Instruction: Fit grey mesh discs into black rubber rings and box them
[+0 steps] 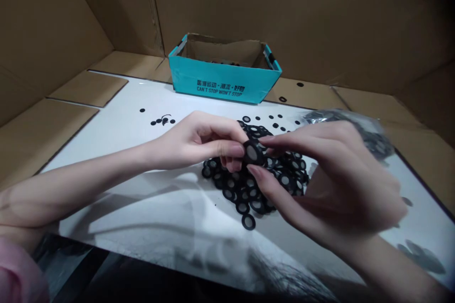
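My left hand (213, 144) pinches a black ring with a grey centre (252, 152) between thumb and forefinger, its other fingers curled under. Close at the right of this ring is my right hand (341, 180), with thumb and forefinger apart, the forefinger tip near the ring's upper edge and the thumb tip near its lower edge. Whether those tips touch it I cannot tell. Beneath both hands lies a pile of similar black rings (245, 191), partly hidden by my fingers. One loose ring (248, 221) lies at the pile's near edge.
Behind the pile stands an open turquoise box (220, 80) with dark pieces inside. Small black discs (159, 121) and a thin curved scrap lie left on the white board (124, 189). A clear plastic bag (373, 132) of dark parts sits right. Cardboard walls (284, 9) enclose the back.
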`<state>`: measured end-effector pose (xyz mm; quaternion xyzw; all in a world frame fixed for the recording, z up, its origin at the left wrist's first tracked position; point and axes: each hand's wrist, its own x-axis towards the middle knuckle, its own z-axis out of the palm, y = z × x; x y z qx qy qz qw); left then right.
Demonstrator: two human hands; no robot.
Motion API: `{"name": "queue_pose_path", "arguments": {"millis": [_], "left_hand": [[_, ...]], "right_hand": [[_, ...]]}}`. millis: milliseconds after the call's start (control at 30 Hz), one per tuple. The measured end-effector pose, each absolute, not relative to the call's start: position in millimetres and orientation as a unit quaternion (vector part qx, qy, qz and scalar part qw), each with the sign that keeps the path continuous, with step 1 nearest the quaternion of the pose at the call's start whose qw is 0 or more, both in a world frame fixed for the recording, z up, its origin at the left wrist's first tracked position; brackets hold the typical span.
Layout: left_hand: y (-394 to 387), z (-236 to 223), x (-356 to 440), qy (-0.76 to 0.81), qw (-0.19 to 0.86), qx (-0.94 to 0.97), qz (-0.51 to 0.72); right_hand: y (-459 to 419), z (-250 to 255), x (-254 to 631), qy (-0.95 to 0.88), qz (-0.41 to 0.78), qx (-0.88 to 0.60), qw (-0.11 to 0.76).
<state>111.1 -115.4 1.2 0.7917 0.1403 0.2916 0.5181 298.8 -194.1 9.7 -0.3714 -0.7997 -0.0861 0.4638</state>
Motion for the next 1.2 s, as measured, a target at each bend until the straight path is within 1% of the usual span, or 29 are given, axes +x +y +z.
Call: {"name": "queue_pose_path", "arguments": {"millis": [100, 233, 467, 567, 667, 833, 967, 1067, 1200], "left_hand": [[-115.7, 0.3, 111.7, 0.137, 0.484, 0.807, 0.308], [-117.0, -0.1, 113.4, 0.118, 0.400, 0.842, 0.343], [-121.0, -0.1, 114.9, 0.125, 0.252, 0.884, 0.374], [-122.6, 0.0, 115.1, 0.124, 0.212, 0.896, 0.370], [-122.3, -0.1, 115.0, 0.122, 0.212, 0.897, 0.367], [-118.0, 1.8, 113.0, 0.114, 0.244, 0.893, 0.360], [-115.1, 5.5, 111.7, 0.104, 0.226, 0.901, 0.356], [-114.3, 6.9, 111.4, 0.103, 0.211, 0.906, 0.351], [-113.1, 5.2, 111.1, 0.098, 0.219, 0.907, 0.346]], "right_hand": [[-194.7, 6.9, 298.3, -0.800, -0.091, -0.370, 0.464], [-194.3, 4.3, 296.4, -0.793, -0.090, -0.379, 0.468], [-194.0, 3.0, 295.5, -0.778, -0.016, -0.402, 0.482], [-194.4, 2.4, 295.4, -0.776, -0.002, -0.408, 0.481], [-194.8, 2.3, 294.8, -0.780, -0.006, -0.421, 0.462], [-193.8, 4.0, 296.2, -0.792, -0.015, -0.423, 0.440], [-191.4, 5.7, 298.5, -0.803, -0.026, -0.425, 0.418], [-189.7, 4.4, 298.3, -0.801, -0.023, -0.423, 0.423], [-189.6, 1.0, 296.2, -0.786, 0.018, -0.425, 0.448]]}}
